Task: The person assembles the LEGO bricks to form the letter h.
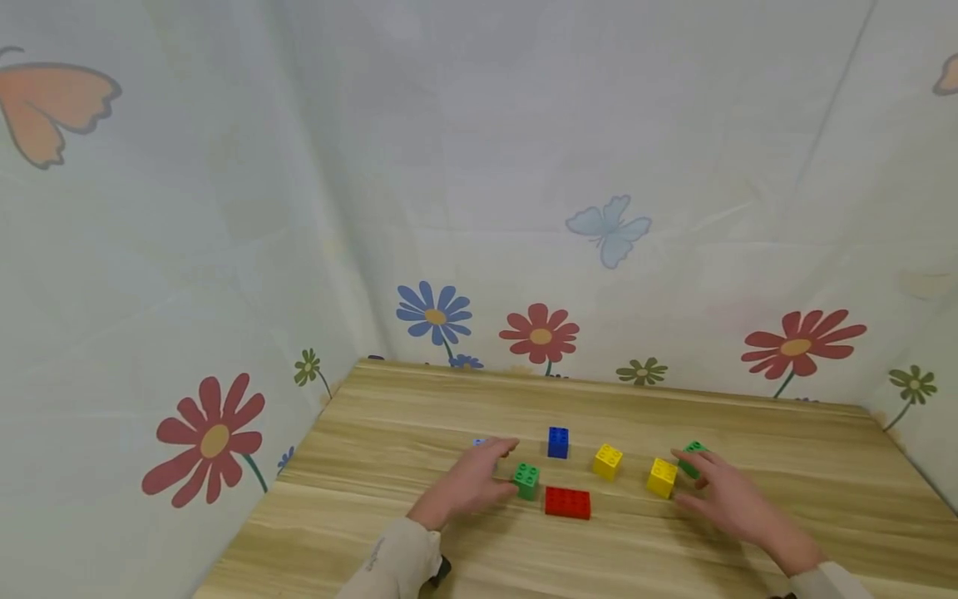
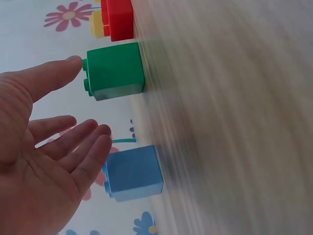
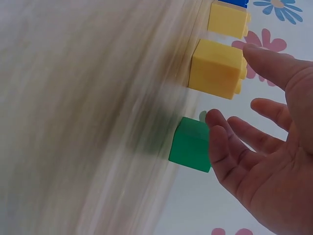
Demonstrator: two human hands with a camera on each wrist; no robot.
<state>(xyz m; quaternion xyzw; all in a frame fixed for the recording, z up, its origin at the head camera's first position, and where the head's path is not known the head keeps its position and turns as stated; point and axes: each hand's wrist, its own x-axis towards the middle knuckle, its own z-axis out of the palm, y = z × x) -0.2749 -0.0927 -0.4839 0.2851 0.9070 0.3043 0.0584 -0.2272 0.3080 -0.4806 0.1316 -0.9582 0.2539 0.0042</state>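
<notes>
Printed white cloth point(image 1: 479, 125) is enclosing the left, far and right sides of the workspace, behind a wood-grained tabletop point(image 1: 419, 399). Flower motifs are lining the cloth's lower part, with a large red flower point(image 1: 213, 441) showing at left; a pale blue butterfly point(image 1: 609, 231) is appearing higher on the far side. Light sleeves point(image 1: 397, 561) are extending in from the near edge.

Left hand point(image 1: 467, 482) and right hand point(image 1: 729, 499) are hovering low over the tabletop, each with thumb and fingers spread well apart, gently bent, and holding nothing. Between them, a long red block point(image 1: 567, 502) is lying studs up, nearest of the group.

Six smaller, square-topped blocks are resting around it. At left, a green block point(image 1: 526, 481) is standing just beside the left thumb, whose contact cannot be told; a light blue block point(image 2: 134, 171) is sitting by that hand's fingers, mostly hidden in the head view. Farther back, a dark blue block point(image 1: 557, 443) is standing alone. Rightward, one yellow block point(image 1: 608, 462) is resting apart, another yellow block point(image 1: 662, 478) is lying near the right thumb, and a second green block point(image 1: 693, 457) is sitting beside the right fingers, partly covered.
</notes>
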